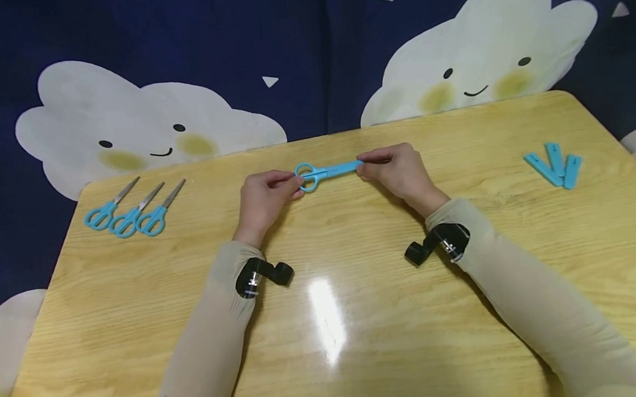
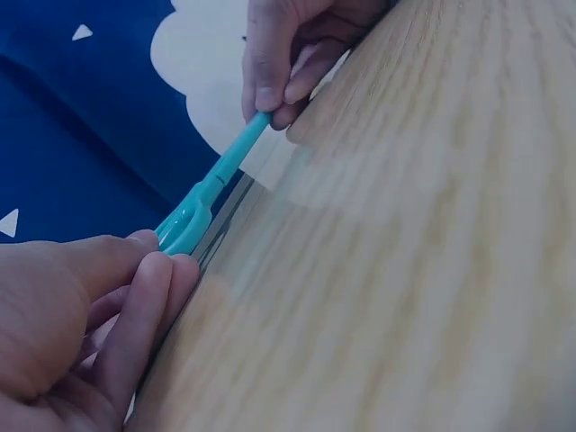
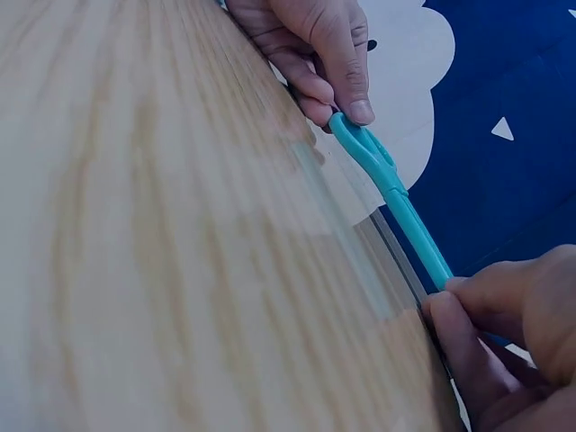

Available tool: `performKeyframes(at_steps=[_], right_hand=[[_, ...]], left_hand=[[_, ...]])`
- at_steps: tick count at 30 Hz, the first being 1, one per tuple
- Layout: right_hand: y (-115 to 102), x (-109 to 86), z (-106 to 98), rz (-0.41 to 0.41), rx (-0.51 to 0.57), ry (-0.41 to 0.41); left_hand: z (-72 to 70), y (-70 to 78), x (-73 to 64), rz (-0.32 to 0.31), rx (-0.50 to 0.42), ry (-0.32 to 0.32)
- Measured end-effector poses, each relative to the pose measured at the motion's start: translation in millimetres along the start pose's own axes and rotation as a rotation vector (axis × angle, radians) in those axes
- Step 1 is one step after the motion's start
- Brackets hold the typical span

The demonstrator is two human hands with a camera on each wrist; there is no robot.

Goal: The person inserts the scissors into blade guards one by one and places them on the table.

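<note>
Between my two hands a pair of blue-handled scissors (image 1: 312,175) lies level, its blades inside a blue blade cover (image 1: 340,169). My left hand (image 1: 265,201) pinches the finger loops between thumb and fingers. At the other end, my right hand (image 1: 399,174) pinches the tip of the cover. In the left wrist view the cover (image 2: 241,148) meets the handles with only a thin seam showing. The right wrist view shows the scissors' handles (image 3: 364,153) and cover in one straight line, held close above the tabletop.
Three uncovered scissors (image 1: 126,221) with blue handles lie at the table's left, blades pointing away. Several loose blue blade covers (image 1: 556,166) sit at the right. Behind the wooden table (image 1: 382,317) hangs a dark blue curtain (image 1: 308,51) with cloud prints.
</note>
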State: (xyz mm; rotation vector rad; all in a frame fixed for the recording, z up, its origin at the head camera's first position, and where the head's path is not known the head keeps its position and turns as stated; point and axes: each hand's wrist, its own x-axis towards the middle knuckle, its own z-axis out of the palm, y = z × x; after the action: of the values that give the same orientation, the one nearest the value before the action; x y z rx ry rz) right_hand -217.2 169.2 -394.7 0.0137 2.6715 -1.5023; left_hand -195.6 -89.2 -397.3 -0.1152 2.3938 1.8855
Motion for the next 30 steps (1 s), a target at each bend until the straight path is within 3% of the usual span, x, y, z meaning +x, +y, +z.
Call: performKeyframes(at_steps=[8, 18, 30], right_hand=[[-1.2, -1.6, -2.3, -0.028, -0.055, -0.017], [-0.7, -4.4, 0.3, -0.071, -0.076, 0.006], [0.0, -2.3, -0.2, -0.06, -0.099, 0.046]], left_hand=[[0.0, 0.1, -0.6, 0.031, 0.09, -0.008], [-1.6, -2.0, -1.4, 0.031, 0.067, -0.001], [-1.4, -2.2, -2.5, 0.077, 0.129, -0.026]])
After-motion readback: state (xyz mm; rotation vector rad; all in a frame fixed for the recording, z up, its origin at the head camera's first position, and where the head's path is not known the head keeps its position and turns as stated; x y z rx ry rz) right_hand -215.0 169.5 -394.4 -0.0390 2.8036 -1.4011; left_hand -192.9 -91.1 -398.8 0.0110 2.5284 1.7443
